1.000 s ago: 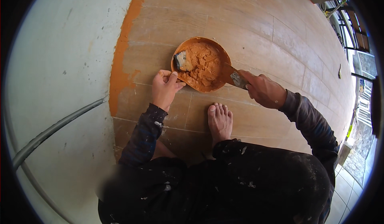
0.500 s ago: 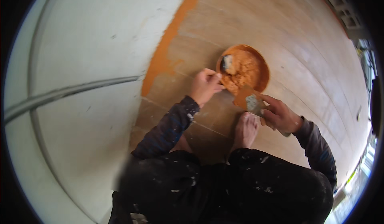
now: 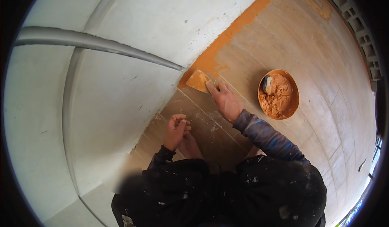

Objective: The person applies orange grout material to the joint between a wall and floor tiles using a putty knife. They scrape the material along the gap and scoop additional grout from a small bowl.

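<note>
Floor (image 3: 214, 140): laid in wood-look planks, pale-flecked around the bare foot (image 3: 188, 146); best wiped of stray smears early.
Left hand (image 3: 175, 133): near the bare foot, fingers loosely curled, with nothing visible in the grasp; away from the bowl's rim, unlike half a second ago.
Right hand (image 3: 229, 103): clamped on the scraper, reaching across toward the wall instead of working beside the bowl as before.
Scraper (image 3: 197, 81): orange-smeared, over the near end of the orange band. Tilt low, press evenly, pull in one steady stroke, then lift off cleanly.
Bowl (image 3: 294, 101): standing on the floor, right of the right hand and well apart from both hands, with orange paste (image 3: 279, 105) and a half-buried tool (image 3: 267, 84) inside; farther right in view than before.
Orange band (image 3: 237, 28): running along the wall's foot, ragged on the floor side; feather thinly there.
Wall (image 3: 162, 20): pale and scuffed. Keep the blade's corner snug to the seam without riding up.
Hollow blocks (image 3: 357, 26): along the far edge, more fully in view than earlier.
</note>
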A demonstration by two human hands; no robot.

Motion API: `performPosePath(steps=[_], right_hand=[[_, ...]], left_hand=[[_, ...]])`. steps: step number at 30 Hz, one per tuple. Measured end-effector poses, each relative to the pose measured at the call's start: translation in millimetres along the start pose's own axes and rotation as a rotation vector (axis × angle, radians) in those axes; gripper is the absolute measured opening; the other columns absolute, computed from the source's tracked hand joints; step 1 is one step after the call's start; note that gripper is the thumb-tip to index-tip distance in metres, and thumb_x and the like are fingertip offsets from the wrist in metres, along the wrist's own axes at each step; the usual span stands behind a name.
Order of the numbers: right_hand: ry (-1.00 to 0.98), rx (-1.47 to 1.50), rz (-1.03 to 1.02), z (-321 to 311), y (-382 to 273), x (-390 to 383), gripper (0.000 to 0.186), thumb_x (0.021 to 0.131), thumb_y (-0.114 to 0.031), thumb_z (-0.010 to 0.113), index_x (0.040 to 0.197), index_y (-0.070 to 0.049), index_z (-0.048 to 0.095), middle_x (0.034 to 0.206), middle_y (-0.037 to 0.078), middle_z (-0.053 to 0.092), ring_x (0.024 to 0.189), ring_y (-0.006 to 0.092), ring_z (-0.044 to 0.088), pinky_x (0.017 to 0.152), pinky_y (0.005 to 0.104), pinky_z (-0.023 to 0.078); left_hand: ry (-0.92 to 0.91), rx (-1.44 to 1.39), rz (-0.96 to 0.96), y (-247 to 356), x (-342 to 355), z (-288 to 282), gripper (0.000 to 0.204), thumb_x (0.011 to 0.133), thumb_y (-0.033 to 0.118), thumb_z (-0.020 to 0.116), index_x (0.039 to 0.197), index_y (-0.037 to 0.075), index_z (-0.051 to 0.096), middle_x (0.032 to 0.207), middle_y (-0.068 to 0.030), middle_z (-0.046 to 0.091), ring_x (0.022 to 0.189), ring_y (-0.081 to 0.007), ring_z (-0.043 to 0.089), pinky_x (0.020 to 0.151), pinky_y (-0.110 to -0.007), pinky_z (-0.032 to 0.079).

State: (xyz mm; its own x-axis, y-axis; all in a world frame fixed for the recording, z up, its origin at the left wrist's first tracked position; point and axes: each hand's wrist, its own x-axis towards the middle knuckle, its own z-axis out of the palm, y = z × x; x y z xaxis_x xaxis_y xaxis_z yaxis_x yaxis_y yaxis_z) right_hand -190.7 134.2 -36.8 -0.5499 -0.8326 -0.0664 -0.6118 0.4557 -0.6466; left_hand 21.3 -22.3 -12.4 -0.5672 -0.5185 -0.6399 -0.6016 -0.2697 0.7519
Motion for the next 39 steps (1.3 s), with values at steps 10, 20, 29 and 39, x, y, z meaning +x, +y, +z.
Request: performPosePath(steps=[10, 20, 29, 39], right_hand=[[-0.035, -0.049, -0.066, 45.1, -14.1, 33.6, 0.058, 0.091, -0.006, 0.054, 0.149, -0.006, 0.049, 0.125, 0.02, 0.055, 0.117, 0.0376, 0.059, 0.09, 0.0442, 0.058], [-0.098, -0.122, -0.077, 47.5, -25.7, 31.5, 0.056, 0.093, -0.008, 0.052, 0.148, 0.0, 0.046, 0.122, 0.019, 0.054, 0.116, 0.0354, 0.06, 0.087, 0.0434, 0.059], [-0.043, -0.1, -0.058, 35.3, -11.2, 27.4, 0.057, 0.094, -0.009, 0.051, 0.15, 0.001, 0.044, 0.121, 0.019, 0.058, 0.113, 0.0344, 0.063, 0.087, 0.0421, 0.059], [-0.178, -0.015, -0.14, 58.7, -28.0, 20.7, 0.059, 0.093, -0.007, 0.05, 0.151, 0.002, 0.041, 0.119, 0.018, 0.058, 0.112, 0.0359, 0.062, 0.087, 0.0427, 0.058]], left_hand=[[0.037, -0.036, -0.012, -11.2, 6.7, -0.9, 0.022, 0.103, 0.011, 0.056, 0.124, 0.004, 0.058, 0.104, -0.0084, 0.069, 0.089, -0.0149, 0.07, 0.078, -0.027, 0.056], [0.011, -0.059, 0.003, -14.8, -0.6, -1.3, 0.023, 0.105, 0.012, 0.057, 0.125, 0.002, 0.057, 0.105, -0.0083, 0.069, 0.09, -0.0143, 0.07, 0.079, -0.027, 0.056], [-0.035, -0.11, -0.008, -14.6, 3.1, -2.9, 0.023, 0.105, 0.012, 0.057, 0.125, 0.002, 0.058, 0.106, -0.0092, 0.069, 0.092, -0.0148, 0.069, 0.08, -0.027, 0.056], [-0.023, -0.142, -0.057, -21.4, -3.5, -4.3, 0.023, 0.105, 0.012, 0.056, 0.125, 0.002, 0.058, 0.105, -0.0087, 0.068, 0.091, -0.015, 0.069, 0.08, -0.028, 0.056]])
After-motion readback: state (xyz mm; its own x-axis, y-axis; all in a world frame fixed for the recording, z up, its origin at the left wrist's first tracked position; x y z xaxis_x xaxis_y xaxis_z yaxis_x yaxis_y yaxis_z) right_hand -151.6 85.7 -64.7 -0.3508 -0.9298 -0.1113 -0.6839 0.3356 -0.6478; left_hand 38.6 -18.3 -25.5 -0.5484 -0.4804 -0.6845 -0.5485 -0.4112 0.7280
